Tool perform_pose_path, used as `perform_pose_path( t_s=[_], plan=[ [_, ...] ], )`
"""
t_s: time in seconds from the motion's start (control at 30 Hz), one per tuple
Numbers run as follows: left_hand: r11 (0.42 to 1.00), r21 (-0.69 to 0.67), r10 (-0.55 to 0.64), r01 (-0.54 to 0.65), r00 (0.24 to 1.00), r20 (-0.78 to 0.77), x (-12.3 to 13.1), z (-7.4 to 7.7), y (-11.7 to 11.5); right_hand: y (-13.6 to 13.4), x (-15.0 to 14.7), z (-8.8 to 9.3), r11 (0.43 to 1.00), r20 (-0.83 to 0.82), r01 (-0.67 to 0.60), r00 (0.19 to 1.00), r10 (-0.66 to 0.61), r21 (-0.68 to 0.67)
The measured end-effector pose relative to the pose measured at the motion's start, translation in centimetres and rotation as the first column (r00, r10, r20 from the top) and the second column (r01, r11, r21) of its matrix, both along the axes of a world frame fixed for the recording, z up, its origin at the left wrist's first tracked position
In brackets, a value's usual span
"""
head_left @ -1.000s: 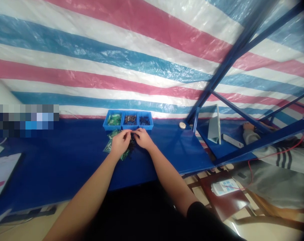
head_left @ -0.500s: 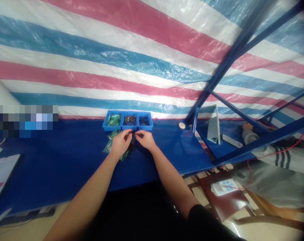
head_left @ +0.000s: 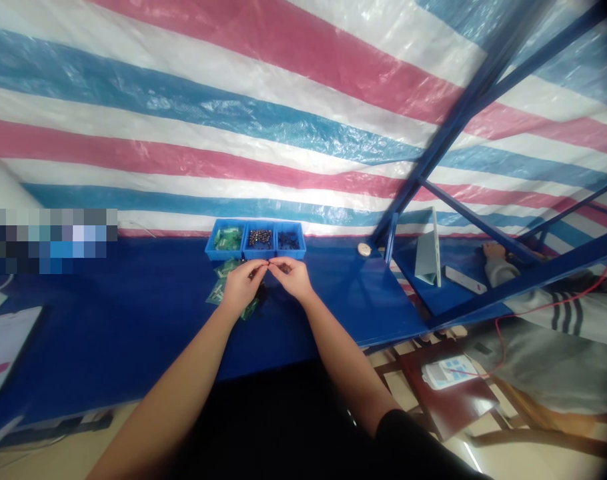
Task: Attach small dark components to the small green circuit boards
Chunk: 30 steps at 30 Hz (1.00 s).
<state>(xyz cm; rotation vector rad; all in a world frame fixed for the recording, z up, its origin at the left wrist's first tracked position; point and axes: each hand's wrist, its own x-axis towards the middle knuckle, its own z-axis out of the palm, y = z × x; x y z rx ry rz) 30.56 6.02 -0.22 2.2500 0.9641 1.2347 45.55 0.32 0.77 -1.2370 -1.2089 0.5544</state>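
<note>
My left hand (head_left: 242, 283) and my right hand (head_left: 292, 277) meet fingertip to fingertip just in front of the blue bins. Both are closed in a pinch; whatever sits between the fingers is too small to make out. Green circuit boards (head_left: 217, 292) lie on the table beside and partly under my left hand, with some dark small parts (head_left: 261, 293) close by. Behind my hands stand three joined blue bins: the left bin (head_left: 211, 252) holds green boards, the middle bin (head_left: 259, 254) small brass-and-dark parts, the right bin (head_left: 296, 254) small black parts.
The blue table (head_left: 133, 320) carries a round whitish object (head_left: 364, 249) at right and a tablet-like panel (head_left: 8, 347) at left. A blue metal frame (head_left: 423, 173) rises at right. Beyond it, a person in a grey sleeve (head_left: 533, 313) sits near an upright panel (head_left: 427, 250).
My fingertips have come closer together and now touch; the dark bit seen between them earlier is hidden. My right hand has turned slightly. The bins and boards stay in place.
</note>
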Motion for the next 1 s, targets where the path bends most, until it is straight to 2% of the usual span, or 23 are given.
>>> perform_pose_path(
  t_s=[0.17, 0.43, 0.67, 1.0],
  plan=[
    [0.999, -0.026, 0.019, -0.019, 1.0, 0.003, -0.04, 0.06, 0.01, 0.0, -0.01, -0.04, 1.0, -0.015, -0.026, 1.0, 0.026, 0.007],
    [0.997, -0.077, -0.025, 0.022, 0.999, -0.036, -0.26, 0.29, -0.01, -0.15, -0.23, -0.09, 0.994, -0.011, -0.099, 0.995, 0.099, 0.056],
    [0.985, -0.17, -0.027, 0.036, 0.998, 0.055, -0.13, 0.37, -0.47, 0.12, -0.11, -0.31, 0.995, -0.059, -0.047, 0.997, 0.052, 0.084],
    [0.988, -0.149, -0.034, 0.041, 0.998, 0.046, -0.13, 0.34, -0.33, -0.15, -0.31, -0.14, 0.997, -0.055, -0.068, 0.996, 0.071, 0.043]
  ],
)
